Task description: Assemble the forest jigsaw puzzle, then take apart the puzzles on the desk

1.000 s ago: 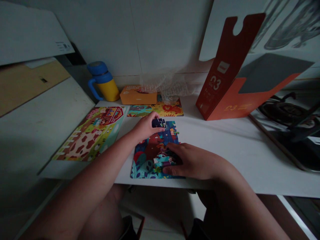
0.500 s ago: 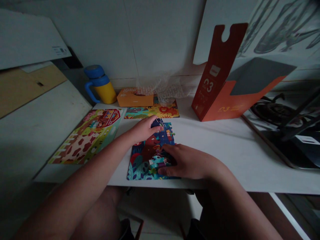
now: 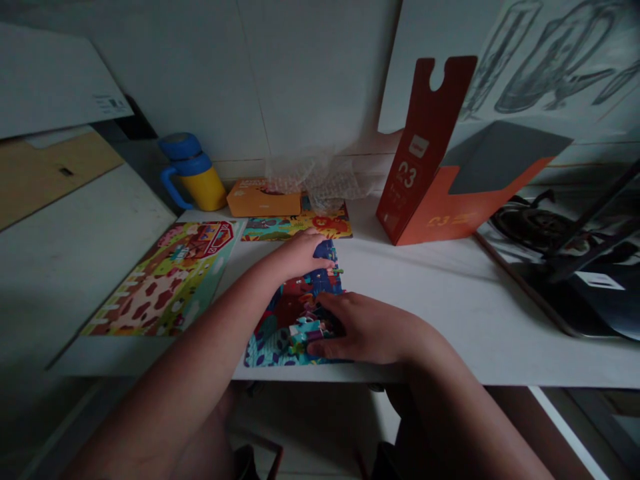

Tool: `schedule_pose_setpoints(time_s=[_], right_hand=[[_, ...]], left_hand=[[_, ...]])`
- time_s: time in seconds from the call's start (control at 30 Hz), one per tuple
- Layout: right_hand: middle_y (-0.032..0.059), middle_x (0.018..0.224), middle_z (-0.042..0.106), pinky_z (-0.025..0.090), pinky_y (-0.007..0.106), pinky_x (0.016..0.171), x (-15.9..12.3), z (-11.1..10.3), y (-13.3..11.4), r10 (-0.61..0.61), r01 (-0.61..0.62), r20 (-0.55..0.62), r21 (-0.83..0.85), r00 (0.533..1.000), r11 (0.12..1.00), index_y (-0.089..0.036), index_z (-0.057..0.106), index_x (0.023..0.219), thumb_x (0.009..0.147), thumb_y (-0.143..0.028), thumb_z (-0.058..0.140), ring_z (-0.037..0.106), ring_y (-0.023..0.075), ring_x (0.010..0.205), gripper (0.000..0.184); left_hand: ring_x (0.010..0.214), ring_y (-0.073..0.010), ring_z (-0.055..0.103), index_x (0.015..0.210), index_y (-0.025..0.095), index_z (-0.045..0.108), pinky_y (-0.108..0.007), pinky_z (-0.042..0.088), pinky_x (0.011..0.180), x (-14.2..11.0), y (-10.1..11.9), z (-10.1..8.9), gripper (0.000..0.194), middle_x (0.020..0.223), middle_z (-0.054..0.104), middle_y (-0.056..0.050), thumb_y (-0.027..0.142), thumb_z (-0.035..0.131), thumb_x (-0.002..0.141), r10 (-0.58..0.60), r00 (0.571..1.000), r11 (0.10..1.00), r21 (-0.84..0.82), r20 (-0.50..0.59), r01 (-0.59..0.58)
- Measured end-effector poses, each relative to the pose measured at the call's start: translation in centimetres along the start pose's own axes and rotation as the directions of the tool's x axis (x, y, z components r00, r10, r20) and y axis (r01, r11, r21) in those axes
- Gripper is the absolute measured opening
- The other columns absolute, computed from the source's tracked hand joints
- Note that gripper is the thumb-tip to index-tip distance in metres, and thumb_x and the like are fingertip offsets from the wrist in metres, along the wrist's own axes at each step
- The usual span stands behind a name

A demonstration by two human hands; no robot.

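Observation:
A dark blue jigsaw puzzle (image 3: 270, 343) with animal and plant pictures lies near the table's front edge. Across its upper part rests my left hand (image 3: 306, 253), thumb apart from the fingers, at the upper right edge; I see nothing gripped in it. My right hand (image 3: 360, 328) lies over the lower right part, index finger and thumb spread. Several loose puzzle pieces (image 3: 306, 331) are heaped on the puzzle beside that thumb. A small piece (image 3: 339, 271) sticks out at the right edge. The palm and other fingers of my right hand hide part of the picture.
A farm puzzle (image 3: 155, 290) with a cow pattern lies left. Behind is a lion puzzle (image 3: 327, 223), partly under an orange box (image 3: 265, 203) and bubble wrap (image 3: 320, 180). A blue-yellow flask (image 3: 200, 180) stands back left, a tall orange carton (image 3: 420, 193) right, a stove (image 3: 565, 267) far right.
My left hand has slid a little right along the puzzle's upper part, toward its right edge. My right hand stays nearly in place. The view has shifted slightly.

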State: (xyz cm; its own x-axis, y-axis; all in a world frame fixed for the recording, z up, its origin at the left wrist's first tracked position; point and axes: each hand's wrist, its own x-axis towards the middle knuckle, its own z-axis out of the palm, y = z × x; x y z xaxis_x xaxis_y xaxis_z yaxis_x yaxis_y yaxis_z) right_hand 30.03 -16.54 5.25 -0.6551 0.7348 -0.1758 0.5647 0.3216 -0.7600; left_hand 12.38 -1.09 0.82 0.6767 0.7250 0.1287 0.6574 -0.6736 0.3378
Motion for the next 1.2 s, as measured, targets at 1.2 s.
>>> schedule_pose_setpoints(time_s=[1.2], right_hand=[[0.0126, 0.123, 0.074, 0.052, 0.037, 0.086, 0.0, 0.1, 0.0, 0.023, -0.023, 0.013, 0.020, 1.000, 1.000, -0.020, 0.063, 0.139, 0.091, -0.059, 0.072, 0.068, 0.0242, 0.093, 0.063]], left_hand=[[0.089, -0.0217, 0.068, 0.104, 0.026, 0.063, -0.033, 0.048, 0.078, -1.6, 0.8, -0.2, 0.020, 0.097, 0.073, 0.000, 0.026, 0.074, 0.087, 0.066, 0.997, 0.961, -0.268, -0.033, -0.073]])
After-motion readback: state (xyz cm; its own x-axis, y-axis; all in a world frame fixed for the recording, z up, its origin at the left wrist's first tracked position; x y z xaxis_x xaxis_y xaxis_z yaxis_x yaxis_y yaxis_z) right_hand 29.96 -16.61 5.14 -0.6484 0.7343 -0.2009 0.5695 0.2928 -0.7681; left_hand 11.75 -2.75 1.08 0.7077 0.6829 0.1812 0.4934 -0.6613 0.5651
